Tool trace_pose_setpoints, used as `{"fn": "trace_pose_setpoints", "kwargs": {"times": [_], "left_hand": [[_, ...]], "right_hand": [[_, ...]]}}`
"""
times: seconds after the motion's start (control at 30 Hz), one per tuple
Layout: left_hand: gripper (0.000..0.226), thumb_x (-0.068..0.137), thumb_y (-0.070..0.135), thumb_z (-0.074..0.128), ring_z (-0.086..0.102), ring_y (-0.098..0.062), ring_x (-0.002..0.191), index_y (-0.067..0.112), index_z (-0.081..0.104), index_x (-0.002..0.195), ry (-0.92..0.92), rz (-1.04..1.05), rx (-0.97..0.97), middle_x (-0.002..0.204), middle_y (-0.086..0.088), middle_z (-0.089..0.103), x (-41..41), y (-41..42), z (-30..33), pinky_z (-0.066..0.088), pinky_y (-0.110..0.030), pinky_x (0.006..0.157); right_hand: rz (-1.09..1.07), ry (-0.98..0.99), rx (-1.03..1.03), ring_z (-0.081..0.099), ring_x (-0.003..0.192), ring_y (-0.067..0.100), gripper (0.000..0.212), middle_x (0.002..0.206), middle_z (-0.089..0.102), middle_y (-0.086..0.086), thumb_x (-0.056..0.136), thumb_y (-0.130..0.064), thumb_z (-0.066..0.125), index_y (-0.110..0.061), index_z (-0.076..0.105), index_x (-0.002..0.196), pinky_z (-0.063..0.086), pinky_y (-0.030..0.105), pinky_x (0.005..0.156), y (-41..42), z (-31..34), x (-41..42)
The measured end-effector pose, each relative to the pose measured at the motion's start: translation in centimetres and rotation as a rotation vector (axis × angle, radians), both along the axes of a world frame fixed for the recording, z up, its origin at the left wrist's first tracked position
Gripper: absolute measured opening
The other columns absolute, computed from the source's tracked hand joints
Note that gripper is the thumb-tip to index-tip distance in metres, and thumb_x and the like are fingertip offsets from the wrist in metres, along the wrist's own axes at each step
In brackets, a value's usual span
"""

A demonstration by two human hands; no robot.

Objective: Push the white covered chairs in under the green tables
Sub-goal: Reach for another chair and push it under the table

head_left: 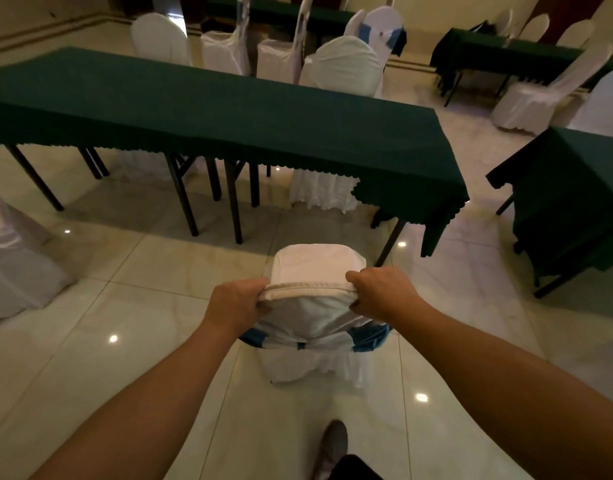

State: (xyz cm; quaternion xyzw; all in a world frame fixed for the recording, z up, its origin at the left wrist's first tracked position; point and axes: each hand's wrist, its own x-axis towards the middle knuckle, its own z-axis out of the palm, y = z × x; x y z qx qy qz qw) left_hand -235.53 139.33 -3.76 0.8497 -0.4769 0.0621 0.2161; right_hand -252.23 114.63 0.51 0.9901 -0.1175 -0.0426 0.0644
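Left hand [237, 301] and right hand [376, 292] grip the chair [315, 317] backrest top corners; loose cover may slip, frame likely light, slides easily on floor [142, 341] toward table [228, 109] right end.

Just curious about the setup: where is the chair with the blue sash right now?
In the head view, the chair stands centre frame on the tiled floor, short of the long green table, its backrest top gripped by both hands.
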Motion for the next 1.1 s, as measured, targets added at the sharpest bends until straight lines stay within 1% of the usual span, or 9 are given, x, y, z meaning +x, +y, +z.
{"fn": "trace_pose_setpoints", "kwargs": {"times": [0.17, 0.4, 0.5, 0.57, 0.7, 0.83, 0.9, 1.03, 1.1], "left_hand": [[0.03, 0.067, 0.031, 0.089, 0.056, -0.022, 0.048, 0.019, 0.063, 0.073, -0.041, -0.006, 0.021, 0.062, 0.0, 0.062, 5.3, -4.0, -0.5, 0.035, -0.023, 0.045], [0.034, 0.058, 0.03, 0.094, 0.054, -0.02, 0.045, 0.023, 0.064, 0.072, -0.072, 0.013, 0.038, 0.058, 0.002, 0.06, 14.7, -12.4, 0.0, 0.034, -0.021, 0.046], [0.038, 0.057, 0.029, 0.095, 0.052, -0.018, 0.043, 0.024, 0.061, 0.073, -0.077, 0.013, 0.05, 0.057, 0.005, 0.057, 17.8, -16.0, 0.4, 0.03, -0.02, 0.047], [0.038, 0.058, 0.03, 0.094, 0.054, -0.02, 0.045, 0.023, 0.06, 0.073, -0.082, 0.028, 0.05, 0.057, 0.005, 0.058, 19.5, -18.1, 0.5, 0.031, -0.022, 0.046], [0.033, 0.065, 0.032, 0.091, 0.059, -0.025, 0.05, 0.02, 0.062, 0.077, -0.068, 0.047, 0.049, 0.061, 0.001, 0.061, 23.2, -23.1, 0.8, 0.044, -0.03, 0.047], [0.032, 0.068, 0.03, 0.089, 0.059, -0.024, 0.05, 0.019, 0.061, 0.078, -0.082, 0.037, 0.037, 0.062, 0.0, 0.061, 27.0, -26.9, 0.6, 0.041, -0.028, 0.047], [0.03, 0.07, 0.029, 0.087, 0.06, -0.023, 0.05, 0.019, 0.06, 0.077, -0.083, 0.042, 0.038, 0.062, 0.0, 0.061, 29.3, -28.6, 0.3, 0.043, -0.027, 0.046], [0.031, 0.07, 0.028, 0.089, 0.061, -0.02, 0.051, 0.02, 0.06, 0.079, -0.086, 0.019, 0.057, 0.064, 0.001, 0.063, 34.2, -31.7, -0.4, 0.047, -0.026, 0.047], [0.032, 0.071, 0.031, 0.087, 0.061, -0.018, 0.052, 0.021, 0.058, 0.079, -0.081, 0.009, 0.08, 0.065, 0.002, 0.063, 36.7, -33.0, -0.5, 0.051, -0.028, 0.047]], "right_hand": [[0.011, -0.006, 0.008, 0.051, 0.059, 0.011, 0.036, 0.074, 0.057, -0.007, 0.079, -0.046, 0.079, -0.028, 0.063, 0.106, 0.037, 0.022, 0.055, -3.8, -0.6, 4.7], [0.052, -0.026, 0.011, 0.05, 0.061, 0.014, 0.034, 0.077, 0.062, -0.003, 0.081, -0.046, 0.076, -0.029, 0.062, 0.106, 0.042, 0.026, 0.058, -12.5, -0.8, 14.2], [0.057, -0.013, 0.008, 0.049, 0.06, 0.013, 0.033, 0.073, 0.057, -0.006, 0.08, -0.047, 0.076, -0.03, 0.062, 0.104, 0.04, 0.026, 0.055, -16.3, -0.7, 17.7], [0.066, -0.016, 0.014, 0.049, 0.059, 0.011, 0.031, 0.071, 0.057, -0.007, 0.079, -0.046, 0.076, -0.031, 0.062, 0.103, 0.039, 0.025, 0.054, -18.5, -0.6, 19.6], [0.069, -0.021, 0.033, 0.047, 0.058, 0.009, 0.03, 0.069, 0.053, -0.009, 0.079, -0.047, 0.077, -0.031, 0.063, 0.101, 0.029, 0.022, 0.053, -23.4, -0.3, 23.7], [0.06, 0.011, 0.023, 0.042, 0.053, 0.003, 0.028, 0.067, 0.052, -0.011, 0.079, -0.047, 0.075, -0.034, 0.06, 0.1, 0.021, 0.019, 0.048, -27.4, -0.2, 27.7], [0.048, 0.031, 0.019, 0.043, 0.054, 0.004, 0.028, 0.068, 0.053, -0.011, 0.08, -0.048, 0.073, -0.033, 0.059, 0.099, 0.025, 0.02, 0.048, -28.9, -0.3, 29.8], [-0.012, 0.062, 0.016, 0.056, 0.062, 0.012, 0.027, 0.074, 0.061, -0.008, 0.081, -0.047, 0.072, -0.032, 0.06, 0.1, 0.052, 0.03, 0.061, -31.4, -0.5, 34.3], [-0.035, 0.071, 0.011, 0.055, 0.06, 0.011, 0.026, 0.073, 0.06, -0.008, 0.082, -0.046, 0.071, -0.031, 0.059, 0.099, 0.052, 0.029, 0.06, -32.3, -0.5, 36.3]]}}
